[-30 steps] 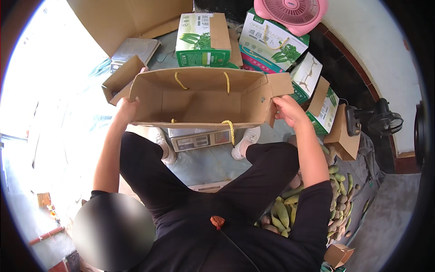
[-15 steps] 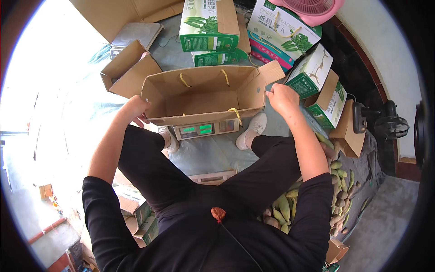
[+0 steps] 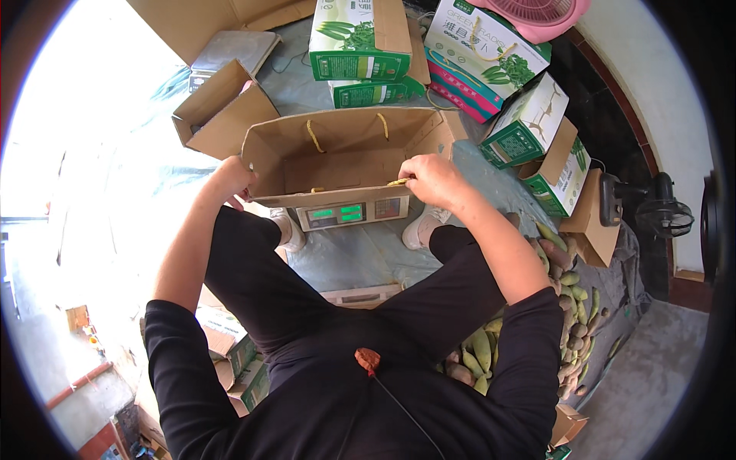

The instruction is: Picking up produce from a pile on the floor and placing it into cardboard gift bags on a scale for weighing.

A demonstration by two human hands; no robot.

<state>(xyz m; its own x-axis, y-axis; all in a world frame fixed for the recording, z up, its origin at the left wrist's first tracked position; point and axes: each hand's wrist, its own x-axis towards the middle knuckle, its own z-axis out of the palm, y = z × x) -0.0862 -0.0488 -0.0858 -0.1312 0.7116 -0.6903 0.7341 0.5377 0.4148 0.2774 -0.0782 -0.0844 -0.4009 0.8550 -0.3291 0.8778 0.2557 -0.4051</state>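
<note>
An open, empty cardboard box (image 3: 360, 172) rests on a digital scale (image 3: 353, 212) between my feet. The scale's green display is lit. Yellow rope handles (image 3: 314, 138) hang on the box's far wall. My left hand (image 3: 232, 179) grips the box at its near left corner, with the thumb side against the wall. At the right part of the near rim, my right hand (image 3: 434, 181) pinches the yellow rope handle (image 3: 399, 182) there. The box's floor is partly in view and bare.
Green-and-white printed cartons (image 3: 360, 65) stand behind and to the right. A smaller open carton (image 3: 230, 107) sits at the left, near a grey flat-topped scale (image 3: 234, 52). Long green radishes (image 3: 481, 349) and brownish roots lie right of my leg. A black fan (image 3: 663, 215) is at the far right.
My right hand has moved left from the box's right end to the near rim and taken hold of the rope handle. The right-end flap has swung inward. My left hand stays at its corner.
</note>
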